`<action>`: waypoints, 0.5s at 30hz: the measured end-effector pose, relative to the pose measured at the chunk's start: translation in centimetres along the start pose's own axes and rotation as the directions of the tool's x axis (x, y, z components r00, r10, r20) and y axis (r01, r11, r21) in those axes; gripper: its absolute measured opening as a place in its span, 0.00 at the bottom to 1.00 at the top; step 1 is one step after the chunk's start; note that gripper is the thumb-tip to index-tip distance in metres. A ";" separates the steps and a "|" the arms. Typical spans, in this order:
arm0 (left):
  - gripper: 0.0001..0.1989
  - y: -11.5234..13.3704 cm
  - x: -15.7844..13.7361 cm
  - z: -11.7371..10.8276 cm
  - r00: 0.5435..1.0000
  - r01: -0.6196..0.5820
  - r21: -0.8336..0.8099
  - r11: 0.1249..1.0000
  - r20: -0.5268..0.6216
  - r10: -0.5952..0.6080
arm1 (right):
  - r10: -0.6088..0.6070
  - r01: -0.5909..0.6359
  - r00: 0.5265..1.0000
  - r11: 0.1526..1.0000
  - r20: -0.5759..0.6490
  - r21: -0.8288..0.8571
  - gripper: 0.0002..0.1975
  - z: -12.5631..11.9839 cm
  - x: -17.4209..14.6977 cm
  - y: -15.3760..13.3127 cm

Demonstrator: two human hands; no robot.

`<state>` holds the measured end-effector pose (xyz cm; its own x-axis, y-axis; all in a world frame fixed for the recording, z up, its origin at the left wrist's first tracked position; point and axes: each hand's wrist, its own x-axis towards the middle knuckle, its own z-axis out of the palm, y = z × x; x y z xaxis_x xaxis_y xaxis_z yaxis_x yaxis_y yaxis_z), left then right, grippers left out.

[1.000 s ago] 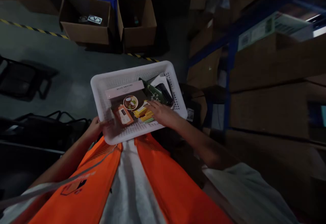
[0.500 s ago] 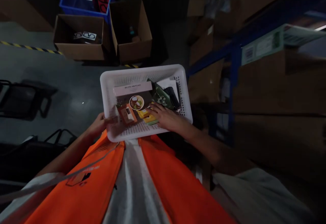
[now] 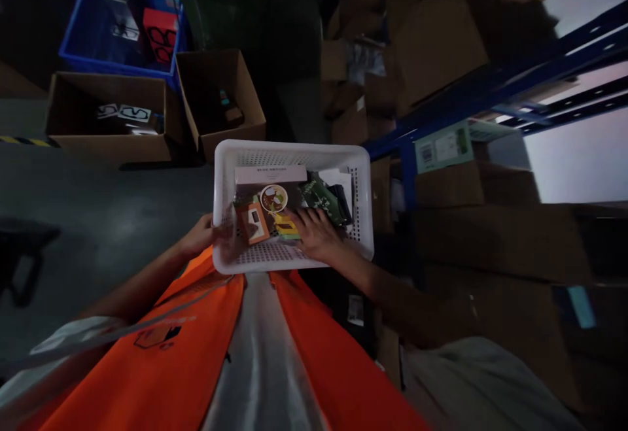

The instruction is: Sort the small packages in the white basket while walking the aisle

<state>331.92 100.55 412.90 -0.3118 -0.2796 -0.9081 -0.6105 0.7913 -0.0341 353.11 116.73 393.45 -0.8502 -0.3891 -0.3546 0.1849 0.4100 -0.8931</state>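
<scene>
Basket [image 3: 364, 176] above concrete floor [image 3: 108, 222] (dim warehouse)

The right hand [image 3: 316, 238] is covering part of the yellow packets [image 3: 286, 227] inside the white basket [image 3: 289, 154], so its grip is staying unreadable. The left hand [image 3: 200, 237] is hiding its fingertips behind the basket's rim. Print on the pale box [image 3: 270, 174] is blurring beyond reading.

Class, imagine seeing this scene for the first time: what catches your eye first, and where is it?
First, the white basket at centre, full of small packets, the left hand on its near-left rim and the right hand inside on the yellow packets. Next, the orange vest along the bottom. Then the blue crate at top left, behind open cardboard boxes.
</scene>
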 end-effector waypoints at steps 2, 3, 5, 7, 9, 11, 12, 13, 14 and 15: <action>0.15 -5.5 1.3 -1.4 0.999 -0.041 0.012 0.999 0.031 0.041 | 0.056 -0.059 0.996 0.997 -0.064 -0.044 0.38 5.3 0.0 -2.2; 0.15 -8.9 2.7 -2.0 0.997 -0.071 0.018 0.997 0.038 0.070 | 0.071 -0.077 0.993 0.995 -0.092 -0.061 0.37 8.6 0.2 -2.8; 0.15 -16.3 6.6 -2.9 0.990 -0.134 0.017 0.991 0.045 0.133 | 0.078 -0.090 0.986 0.993 -0.148 -0.075 0.34 15.9 1.0 -3.0; 0.16 -23.0 10.9 -3.3 0.981 -0.188 -0.012 0.982 0.049 0.188 | 0.055 -0.063 0.973 0.998 -0.223 -0.030 0.35 22.8 1.7 -2.2; 0.18 -27.6 14.2 -3.3 0.972 -0.219 -0.053 0.974 0.079 0.223 | 0.039 -0.006 0.938 0.995 -0.344 0.096 0.37 27.7 1.8 -0.9; 0.19 -30.1 16.8 -3.2 0.965 -0.246 -0.062 0.967 0.081 0.250 | 0.089 0.057 0.869 0.959 -0.487 0.277 0.39 30.3 1.8 0.4; 0.18 -30.9 18.1 -3.2 0.961 -0.263 -0.054 0.963 0.069 0.266 | 0.151 0.081 0.825 0.923 -0.545 0.377 0.40 31.2 1.9 1.0; 0.18 -31.8 19.7 -3.4 0.956 -0.287 -0.043 0.957 0.052 0.289 | 0.227 0.105 0.778 0.872 -0.586 0.478 0.40 32.2 2.4 1.4; 0.17 -33.1 21.8 -3.9 0.948 -0.316 -0.031 0.948 0.036 0.317 | 0.304 0.140 0.732 0.808 -0.610 0.572 0.40 33.6 3.3 1.7; 0.17 -34.8 24.3 -4.6 0.937 -0.348 -0.021 0.937 0.032 0.348 | 0.373 0.190 0.689 0.735 -0.621 0.651 0.40 35.7 4.7 1.8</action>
<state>342.27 63.74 393.91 -0.4811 0.0312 -0.8761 -0.4795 0.8273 0.2928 367.02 86.19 380.31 -0.8233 0.3974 -0.4053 0.2956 -0.3094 -0.9038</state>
